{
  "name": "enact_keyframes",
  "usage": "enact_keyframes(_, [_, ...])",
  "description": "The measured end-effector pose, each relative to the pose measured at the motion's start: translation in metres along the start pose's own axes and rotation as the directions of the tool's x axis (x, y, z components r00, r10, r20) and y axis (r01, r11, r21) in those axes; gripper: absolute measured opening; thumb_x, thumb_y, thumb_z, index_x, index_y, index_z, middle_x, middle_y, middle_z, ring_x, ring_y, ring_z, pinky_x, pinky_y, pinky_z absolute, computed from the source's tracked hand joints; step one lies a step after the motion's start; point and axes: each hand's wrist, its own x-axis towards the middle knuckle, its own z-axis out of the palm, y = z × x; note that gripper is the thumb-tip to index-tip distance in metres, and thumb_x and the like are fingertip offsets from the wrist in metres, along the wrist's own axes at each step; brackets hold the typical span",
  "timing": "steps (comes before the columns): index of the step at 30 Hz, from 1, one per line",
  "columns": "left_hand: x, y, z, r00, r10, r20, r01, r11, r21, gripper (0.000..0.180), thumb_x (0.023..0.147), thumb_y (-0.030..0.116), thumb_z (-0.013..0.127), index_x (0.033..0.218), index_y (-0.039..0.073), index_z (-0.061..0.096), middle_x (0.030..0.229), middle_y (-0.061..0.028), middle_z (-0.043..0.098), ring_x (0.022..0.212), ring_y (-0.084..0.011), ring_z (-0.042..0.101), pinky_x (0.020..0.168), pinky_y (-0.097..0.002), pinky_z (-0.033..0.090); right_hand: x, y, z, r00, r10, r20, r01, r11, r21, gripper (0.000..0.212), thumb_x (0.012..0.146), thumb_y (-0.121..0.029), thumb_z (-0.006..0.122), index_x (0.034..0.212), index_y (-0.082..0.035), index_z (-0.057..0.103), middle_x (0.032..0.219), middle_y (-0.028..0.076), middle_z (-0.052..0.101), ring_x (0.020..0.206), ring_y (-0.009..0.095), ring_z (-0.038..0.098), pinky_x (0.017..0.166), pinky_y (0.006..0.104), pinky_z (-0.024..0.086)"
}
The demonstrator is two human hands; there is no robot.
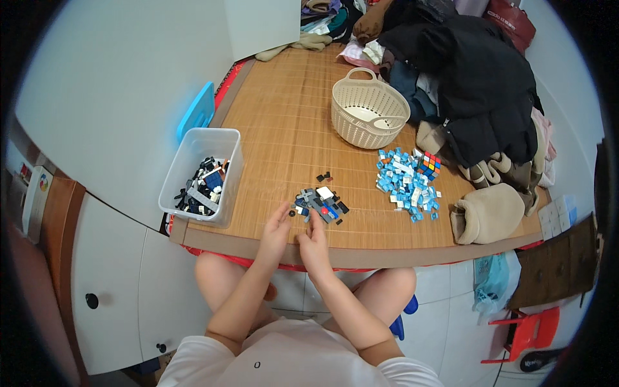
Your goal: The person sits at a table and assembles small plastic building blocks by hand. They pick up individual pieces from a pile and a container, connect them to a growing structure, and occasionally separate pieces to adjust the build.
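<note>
Both my hands reach over the near edge of the mat, palms roughly facing each other, just short of a small pile of building bricks (316,201). The pile mixes grey, black, white and blue pieces with a red one. My left hand (277,227) has its fingers stretched out at the pile's left side, and nothing shows in it. My right hand (314,244) is close beside it, fingers extended toward the pile's near side, also with nothing visible in it. A few dark bricks (324,176) lie apart, just beyond the pile.
A clear plastic box (233,171) of bricks stands left, its blue lid (198,113) behind it. Right lie blue and white pieces (403,184) and a puzzle cube (429,166). Beyond are a beige basket (371,132), heaped clothes (477,84) and a rolled beige cloth (493,213).
</note>
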Motion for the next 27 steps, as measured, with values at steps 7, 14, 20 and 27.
enact_keyframes(7, [-0.003, 0.005, 0.015, 0.996, -0.079, 0.037, 0.081, 0.995, -0.06, 0.047, 0.087, 0.001, 0.038, 0.133, -0.004, 0.032, 0.137, -0.0141, 0.036, 0.128, -0.0201, 0.032, 0.105, -0.0303, 0.025, 0.004, -0.007, 0.005, 0.997, 0.076, -0.005, -0.074, 0.982, 0.172, 0.06, 0.079, 0.001, 0.042, 0.135, 0.008, 0.023, 0.143, 0.022, 0.02, 0.135, 0.028, 0.015, 0.109, 0.0337, 0.013])
enact_keyframes(14, [-0.008, 0.008, 0.02, 0.993, -0.115, -0.007, 0.114, 0.989, -0.094, 0.045, 0.087, 0.004, 0.04, 0.132, -0.002, 0.036, 0.134, -0.0138, 0.04, 0.126, -0.0193, 0.035, 0.104, -0.0286, 0.027, 0.001, -0.022, 0.006, 0.992, 0.127, 0.025, -0.129, 0.949, 0.288, 0.063, 0.08, 0.003, 0.041, 0.138, 0.005, 0.017, 0.145, 0.019, 0.017, 0.136, 0.025, 0.014, 0.109, 0.0327, 0.014])
enact_keyframes(20, [0.005, 0.004, 0.015, 0.997, -0.068, 0.047, 0.067, 0.998, 0.021, 0.044, 0.087, 0.002, 0.039, 0.131, -0.003, 0.037, 0.134, -0.0144, 0.04, 0.127, -0.0199, 0.034, 0.104, -0.0291, 0.026, -0.001, -0.033, 0.007, 0.989, 0.142, 0.037, -0.146, 0.943, 0.299, 0.064, 0.08, 0.004, 0.039, 0.139, 0.003, 0.015, 0.145, 0.017, 0.016, 0.136, 0.023, 0.014, 0.109, 0.0319, 0.015])
enact_keyframes(27, [0.003, 0.008, 0.02, 0.989, -0.113, 0.091, 0.115, 0.993, -0.009, 0.044, 0.088, 0.002, 0.039, 0.132, -0.002, 0.037, 0.131, -0.0133, 0.042, 0.117, -0.0159, 0.043, 0.095, -0.0254, 0.035, 0.002, -0.034, 0.008, 0.979, 0.203, 0.02, -0.197, 0.915, 0.351, 0.062, 0.08, 0.007, 0.037, 0.139, 0.001, 0.017, 0.141, 0.016, 0.026, 0.13, 0.023, 0.028, 0.103, 0.0303, 0.026])
